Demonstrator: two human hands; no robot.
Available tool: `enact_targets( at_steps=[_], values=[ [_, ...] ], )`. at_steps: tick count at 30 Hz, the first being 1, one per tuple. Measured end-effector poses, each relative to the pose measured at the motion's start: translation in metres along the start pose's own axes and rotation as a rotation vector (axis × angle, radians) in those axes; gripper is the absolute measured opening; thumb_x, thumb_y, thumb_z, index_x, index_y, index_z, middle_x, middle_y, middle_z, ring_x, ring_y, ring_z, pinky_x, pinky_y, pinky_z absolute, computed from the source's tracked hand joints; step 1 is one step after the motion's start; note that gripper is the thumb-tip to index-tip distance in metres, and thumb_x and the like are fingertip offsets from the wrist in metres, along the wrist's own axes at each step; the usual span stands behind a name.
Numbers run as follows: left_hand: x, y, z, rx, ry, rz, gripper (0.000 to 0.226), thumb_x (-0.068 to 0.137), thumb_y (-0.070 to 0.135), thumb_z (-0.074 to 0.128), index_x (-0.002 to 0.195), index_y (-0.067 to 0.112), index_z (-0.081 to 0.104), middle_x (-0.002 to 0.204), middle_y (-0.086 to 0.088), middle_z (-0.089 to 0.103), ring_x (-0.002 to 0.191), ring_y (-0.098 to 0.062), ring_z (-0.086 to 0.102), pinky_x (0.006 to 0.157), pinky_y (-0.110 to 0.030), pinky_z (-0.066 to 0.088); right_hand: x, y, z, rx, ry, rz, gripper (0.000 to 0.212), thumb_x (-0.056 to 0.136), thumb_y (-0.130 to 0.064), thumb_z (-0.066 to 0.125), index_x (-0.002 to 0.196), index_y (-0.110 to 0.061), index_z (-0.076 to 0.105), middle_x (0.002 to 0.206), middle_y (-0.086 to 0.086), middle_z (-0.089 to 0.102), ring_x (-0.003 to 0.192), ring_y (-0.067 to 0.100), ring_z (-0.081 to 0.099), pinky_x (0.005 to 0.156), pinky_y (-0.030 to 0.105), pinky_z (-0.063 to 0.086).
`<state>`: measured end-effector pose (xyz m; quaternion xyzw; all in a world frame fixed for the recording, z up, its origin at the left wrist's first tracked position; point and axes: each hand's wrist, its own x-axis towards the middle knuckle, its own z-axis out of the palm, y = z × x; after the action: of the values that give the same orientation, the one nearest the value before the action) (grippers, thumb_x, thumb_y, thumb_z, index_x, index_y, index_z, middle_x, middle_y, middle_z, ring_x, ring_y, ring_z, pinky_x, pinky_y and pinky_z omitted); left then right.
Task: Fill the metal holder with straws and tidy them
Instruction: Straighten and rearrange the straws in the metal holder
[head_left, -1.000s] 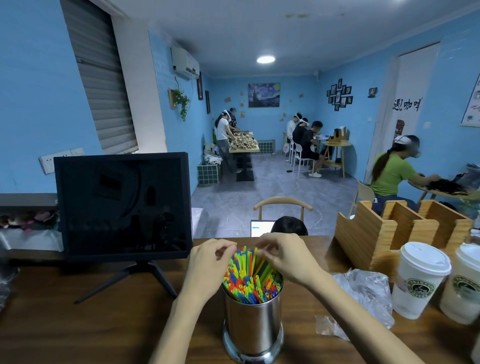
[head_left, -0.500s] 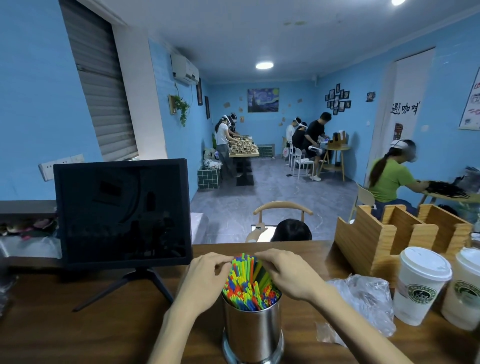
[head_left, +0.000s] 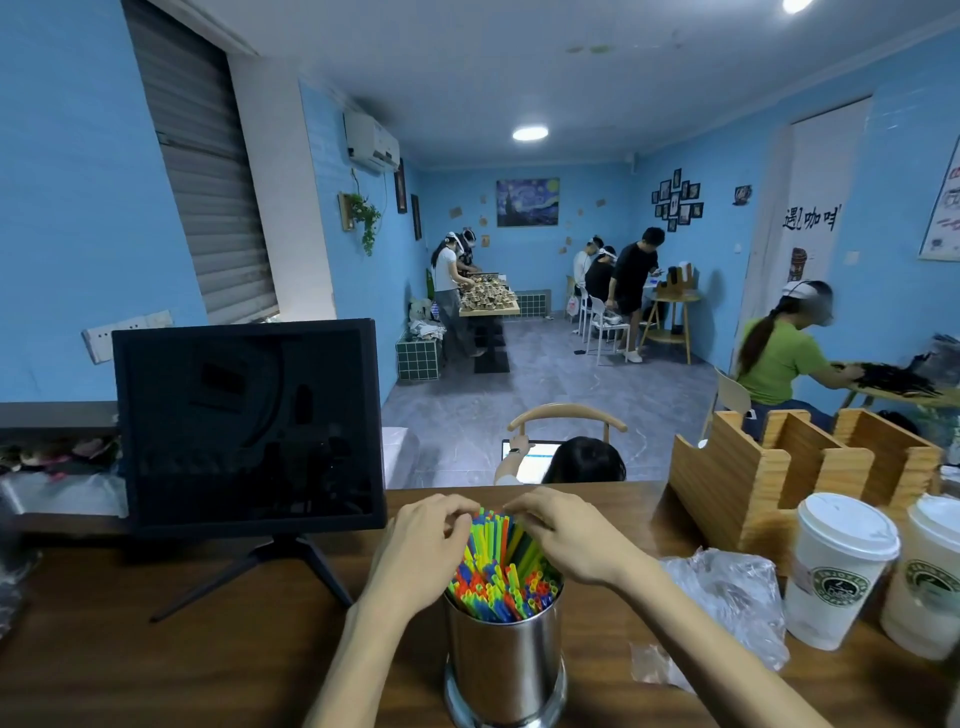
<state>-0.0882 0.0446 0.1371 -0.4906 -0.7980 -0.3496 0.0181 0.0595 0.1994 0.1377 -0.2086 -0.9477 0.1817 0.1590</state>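
A shiny metal holder (head_left: 506, 667) stands upright near the front edge of the wooden counter (head_left: 156, 670). It is packed with colourful straws (head_left: 501, 574) in red, green, yellow and blue, and the far ones stick up higher. My left hand (head_left: 423, 551) curls round the left side of the bunch, fingertips on the straw tops. My right hand (head_left: 563, 538) curls round the right side in the same way. The fingertips of both hands nearly meet over the tallest straws.
A dark monitor (head_left: 249, 426) on a tripod foot stands left of the holder. To the right lie a crumpled clear plastic bag (head_left: 727, 597), two lidded paper cups (head_left: 836, 566), and a wooden organiser (head_left: 769, 467). A person's head (head_left: 587, 460) shows behind the counter.
Both hands have closed in tighter around the straw tops, bringing the fingertips nearer each other. The view has tilted slightly upward.
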Motion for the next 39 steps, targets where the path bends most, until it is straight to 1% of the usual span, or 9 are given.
enact_targets(
  at_steps=[4,10,14,16,20,26,29,35,39],
  values=[
    [0.002,0.000,0.003,0.023,-0.052,0.017,0.032,0.105,0.039,0.048,0.133,0.036,0.062,0.123,0.018,0.061,0.103,0.000,0.057,0.077,-0.013,0.049,0.004,-0.005,0.001,0.021,0.030,-0.046,0.035,0.105,-0.022,0.047,0.136,-0.025,0.062,0.135,-0.002,0.061,0.124,0.017,0.057,0.103,0.031,0.046],
    [0.008,0.003,-0.001,0.098,-0.031,0.022,0.026,0.099,0.046,0.054,0.112,0.037,0.074,0.108,0.019,0.066,0.101,-0.004,0.057,0.082,-0.029,0.054,0.006,-0.007,0.005,0.022,0.023,-0.064,0.032,0.104,-0.026,0.051,0.132,-0.025,0.065,0.134,-0.003,0.062,0.123,0.016,0.057,0.101,0.031,0.046],
    [0.013,0.012,-0.005,0.197,-0.014,0.039,0.020,0.094,0.050,0.061,0.101,0.039,0.076,0.100,0.013,0.067,0.092,-0.003,0.055,0.073,-0.024,0.048,0.005,-0.006,0.006,0.041,0.047,-0.064,0.031,0.103,-0.025,0.052,0.130,-0.025,0.067,0.131,-0.004,0.064,0.122,0.015,0.058,0.100,0.032,0.047],
    [0.015,0.018,-0.009,0.227,-0.030,0.070,0.017,0.094,0.046,0.062,0.097,0.036,0.076,0.095,0.013,0.068,0.089,-0.002,0.055,0.070,-0.023,0.044,0.005,-0.005,0.007,0.053,0.061,-0.059,0.030,0.102,-0.025,0.053,0.128,-0.026,0.068,0.130,-0.005,0.065,0.120,0.014,0.060,0.100,0.033,0.048],
    [0.022,0.025,-0.016,0.234,-0.111,0.091,0.014,0.093,0.034,0.065,0.101,0.033,0.076,0.093,0.015,0.073,0.083,-0.002,0.063,0.070,-0.020,0.049,0.003,-0.002,0.007,0.059,0.070,-0.047,0.029,0.102,-0.031,0.054,0.127,-0.030,0.068,0.126,-0.006,0.066,0.117,0.013,0.060,0.098,0.034,0.049],
    [0.036,0.031,-0.027,0.231,-0.272,0.027,0.008,0.078,0.028,0.075,0.084,0.031,0.078,0.077,0.013,0.072,0.077,-0.005,0.068,0.075,-0.035,0.062,0.002,-0.002,0.007,0.071,0.079,-0.045,0.027,0.102,-0.031,0.054,0.125,-0.029,0.069,0.124,-0.009,0.066,0.114,0.010,0.060,0.097,0.032,0.049],
    [0.038,0.032,-0.031,0.205,-0.272,0.035,0.004,0.077,0.024,0.079,0.078,0.028,0.079,0.069,0.012,0.071,0.070,-0.003,0.068,0.072,-0.033,0.062,0.002,-0.003,0.006,0.077,0.082,-0.054,0.027,0.102,-0.031,0.054,0.125,-0.028,0.069,0.124,-0.009,0.066,0.113,0.010,0.060,0.096,0.032,0.049],
    [0.037,0.028,-0.042,0.038,-0.184,0.047,0.005,0.078,0.024,0.080,0.077,0.028,0.080,0.070,0.011,0.073,0.071,-0.001,0.068,0.068,-0.022,0.058,-0.001,-0.001,0.002,0.113,0.105,-0.051,0.027,0.102,-0.032,0.056,0.126,-0.029,0.068,0.127,-0.010,0.066,0.115,0.008,0.060,0.099,0.029,0.049],
    [0.039,0.033,-0.054,-0.048,-0.095,0.100,0.012,0.080,0.018,0.079,0.080,0.030,0.079,0.071,0.015,0.072,0.071,0.005,0.066,0.068,-0.014,0.051,-0.001,-0.003,0.001,0.221,0.129,-0.066,0.027,0.102,-0.032,0.059,0.127,-0.029,0.068,0.125,-0.013,0.065,0.113,0.001,0.059,0.094,0.015,0.046]
  ],
)
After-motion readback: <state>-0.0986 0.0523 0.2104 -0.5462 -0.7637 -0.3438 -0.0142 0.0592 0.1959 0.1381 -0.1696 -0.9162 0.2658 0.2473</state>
